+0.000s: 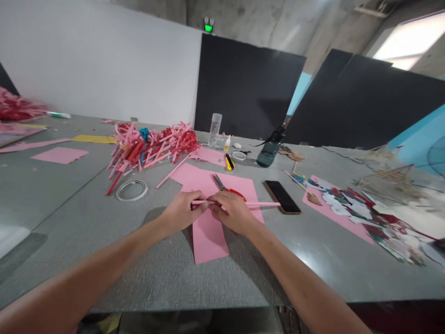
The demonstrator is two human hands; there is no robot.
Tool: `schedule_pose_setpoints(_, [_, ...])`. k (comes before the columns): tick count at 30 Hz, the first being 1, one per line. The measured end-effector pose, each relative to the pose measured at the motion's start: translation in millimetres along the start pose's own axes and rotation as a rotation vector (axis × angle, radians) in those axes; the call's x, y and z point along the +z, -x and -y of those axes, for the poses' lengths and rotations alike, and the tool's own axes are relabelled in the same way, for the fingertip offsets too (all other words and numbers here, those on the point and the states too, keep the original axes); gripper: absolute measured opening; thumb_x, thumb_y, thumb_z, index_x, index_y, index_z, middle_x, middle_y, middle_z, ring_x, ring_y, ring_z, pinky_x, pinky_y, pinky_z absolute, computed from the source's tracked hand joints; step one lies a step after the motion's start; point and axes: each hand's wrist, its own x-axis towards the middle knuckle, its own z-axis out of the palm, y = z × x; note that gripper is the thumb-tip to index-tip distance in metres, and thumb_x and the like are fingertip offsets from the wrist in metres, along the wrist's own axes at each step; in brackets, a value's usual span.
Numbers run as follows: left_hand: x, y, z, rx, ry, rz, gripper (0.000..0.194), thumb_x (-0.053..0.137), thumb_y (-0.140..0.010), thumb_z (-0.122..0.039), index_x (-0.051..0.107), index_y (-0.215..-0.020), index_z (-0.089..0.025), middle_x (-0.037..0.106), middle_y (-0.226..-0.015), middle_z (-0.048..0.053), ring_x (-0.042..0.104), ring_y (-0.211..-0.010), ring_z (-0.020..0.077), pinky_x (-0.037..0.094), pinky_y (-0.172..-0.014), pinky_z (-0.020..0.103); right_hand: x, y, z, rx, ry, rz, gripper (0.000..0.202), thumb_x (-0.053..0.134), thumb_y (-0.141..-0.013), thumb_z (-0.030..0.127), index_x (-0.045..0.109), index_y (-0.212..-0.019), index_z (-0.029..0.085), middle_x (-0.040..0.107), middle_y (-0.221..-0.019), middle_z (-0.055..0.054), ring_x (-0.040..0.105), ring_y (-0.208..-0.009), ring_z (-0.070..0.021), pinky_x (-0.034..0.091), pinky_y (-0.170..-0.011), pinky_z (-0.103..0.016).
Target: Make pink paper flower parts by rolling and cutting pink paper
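A thin pink paper strip (262,204) runs sideways between my two hands, its free end reaching right toward the phone. My left hand (184,209) is closed on the strip's left end. Beside it, fingertips nearly touching, my right hand (232,209) pinches the same strip. Beneath both hands lie sheets of pink paper (210,239), one extending toward the front edge. Scissors (234,192) with red handles rest on the pink paper just beyond my right hand, blades pointing away.
Left of centre are a pile of pink and red strips (149,144) and a white tape roll (132,190). Behind stand a clear bottle (215,127), a glue bottle (227,143), a yellow cutter (229,162) and a dark spray bottle (269,150). A phone (282,197) and paper cutouts (361,208) lie right.
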Motion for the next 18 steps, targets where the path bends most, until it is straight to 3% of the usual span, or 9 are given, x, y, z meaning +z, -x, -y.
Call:
schedule_pose_setpoints(11, [-0.8, -0.6, -2.0, -0.002, 0.011, -0.028, 0.009, 0.058, -0.088, -0.026, 0.063, -0.09, -0.019, 0.065, -0.076, -0.002, 0.056, -0.067, 0.0123, 0.037, -0.061, 0.024, 1.9, -0.4, -3.0, -0.007, 0.011, -0.044, 0.019, 0.054, -0.093, 0.012, 0.068, -0.104, 0.019, 0.074, -0.097, -0.007, 0.067, -0.089, -0.0208, 0.049, -0.08, -0.032])
schedule_pose_setpoints(18, [-2.1, 0.2, -1.1, -0.011, 0.067, -0.014, 0.023, 0.051, -0.094, -0.033, 0.063, -0.084, -0.017, 0.057, -0.07, -0.003, 0.05, -0.066, 0.0112, 0.033, -0.06, 0.023, 1.6, -0.6, -2.4, -0.022, 0.003, -0.096, 0.02, 0.055, -0.091, 0.009, 0.068, -0.102, 0.02, 0.075, -0.098, -0.007, 0.067, -0.089, -0.0204, 0.05, -0.079, -0.031])
